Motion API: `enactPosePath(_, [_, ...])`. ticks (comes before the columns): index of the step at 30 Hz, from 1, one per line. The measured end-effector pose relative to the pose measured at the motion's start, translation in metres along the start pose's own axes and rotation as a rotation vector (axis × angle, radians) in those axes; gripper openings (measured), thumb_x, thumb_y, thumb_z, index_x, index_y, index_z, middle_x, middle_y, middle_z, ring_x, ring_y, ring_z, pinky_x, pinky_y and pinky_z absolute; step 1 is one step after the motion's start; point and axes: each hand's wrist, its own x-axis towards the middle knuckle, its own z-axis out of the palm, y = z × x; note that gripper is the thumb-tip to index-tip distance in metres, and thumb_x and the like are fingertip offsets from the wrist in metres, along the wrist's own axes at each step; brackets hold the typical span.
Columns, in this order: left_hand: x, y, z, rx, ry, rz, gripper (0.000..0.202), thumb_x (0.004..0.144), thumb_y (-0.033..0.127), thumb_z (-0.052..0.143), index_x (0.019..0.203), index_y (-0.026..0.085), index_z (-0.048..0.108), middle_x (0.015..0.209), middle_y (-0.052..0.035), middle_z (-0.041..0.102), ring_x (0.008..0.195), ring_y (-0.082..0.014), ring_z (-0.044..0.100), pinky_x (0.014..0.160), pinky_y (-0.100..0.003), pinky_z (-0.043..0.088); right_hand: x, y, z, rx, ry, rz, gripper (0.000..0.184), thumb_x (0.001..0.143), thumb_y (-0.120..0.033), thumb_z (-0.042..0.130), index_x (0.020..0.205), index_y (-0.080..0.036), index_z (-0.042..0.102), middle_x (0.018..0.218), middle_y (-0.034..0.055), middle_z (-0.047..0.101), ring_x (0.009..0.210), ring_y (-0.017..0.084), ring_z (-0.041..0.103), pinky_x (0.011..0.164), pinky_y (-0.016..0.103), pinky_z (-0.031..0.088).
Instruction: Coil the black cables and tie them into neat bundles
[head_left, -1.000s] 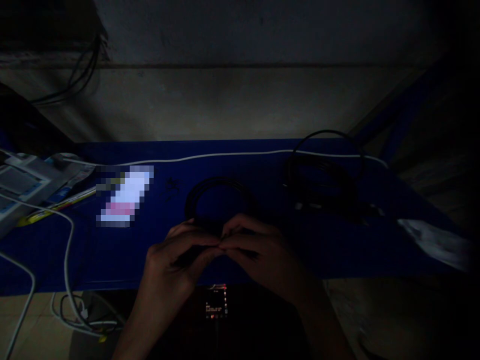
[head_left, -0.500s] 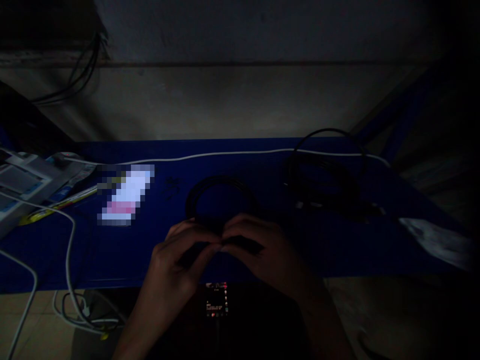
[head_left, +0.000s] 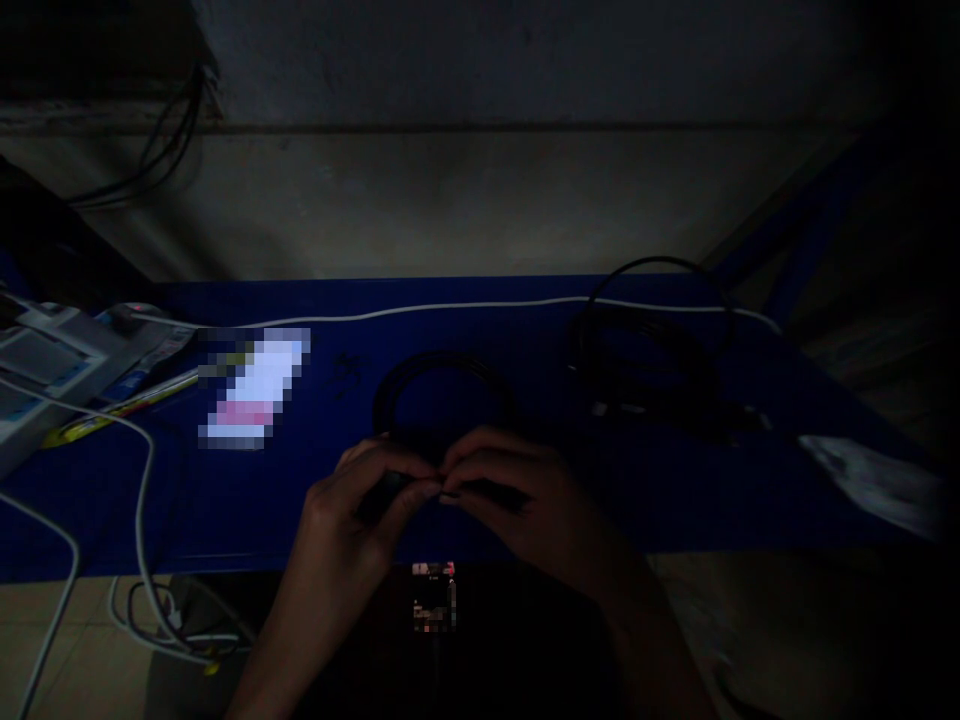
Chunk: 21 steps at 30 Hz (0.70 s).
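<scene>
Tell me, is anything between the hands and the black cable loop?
Nothing visible. The left hand and right hand both pinch the near side of the black cable loop, over the blue table.

Left hand (head_left: 352,505) and right hand (head_left: 517,495) touch, both pinched shut.

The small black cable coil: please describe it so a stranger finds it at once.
At the blue table's front edge, in the middle, the small black cable coil lies just behind the left hand and right hand, which pinch it. The larger black bundle farther right lies untouched.
</scene>
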Motion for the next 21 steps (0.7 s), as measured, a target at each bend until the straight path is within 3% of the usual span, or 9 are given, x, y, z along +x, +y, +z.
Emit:
enactPosePath(9, [-0.0024, -0.0035, 0.0013, -0.054, 0.069, -0.063, 0.009, 0.089, 0.025, 0.084, 0.092, 0.022, 0.076, 0.097, -0.0028, 0.079, 0.089, -0.0195, 0.075, 0.081, -0.031, 0.061, 0.001, -0.0008, -0.0008, -0.026, -0.013, -0.025, 0.013, 0.096, -0.013, 0.073, 0.096, -0.024, 0.079, 0.107, 0.0039, 0.075, 0.097, 0.017, 0.072, 0.088, 0.032, 0.059])
enactPosePath(17, [-0.008, -0.0004, 0.002, -0.013, 0.055, 0.052, 0.008, 0.094, 0.02, 0.077, 0.095, 0.027, 0.08, 0.098, -0.0018, 0.082, 0.102, -0.023, 0.077, 0.105, -0.045, 0.06, 0.0006, 0.0007, 0.0002, -0.044, -0.026, -0.016, 0.014, 0.095, -0.011, 0.073, 0.096, -0.024, 0.078, 0.107, 0.0027, 0.073, 0.098, 0.016, 0.071, 0.088, 0.03, 0.058])
enactPosePath(21, [-0.0084, 0.0009, 0.0019, 0.002, 0.035, 0.109, 0.013, 0.095, 0.018, 0.076, 0.101, 0.027, 0.082, 0.103, -0.0022, 0.082, 0.103, -0.0226, 0.077, 0.108, -0.047, 0.058, 0.0003, -0.0005, 0.0003, -0.032, -0.012, -0.011, 0.012, 0.093, -0.012, 0.076, 0.096, -0.024, 0.076, 0.106, 0.0027, 0.073, 0.097, 0.017, 0.07, 0.088, 0.03, 0.057])
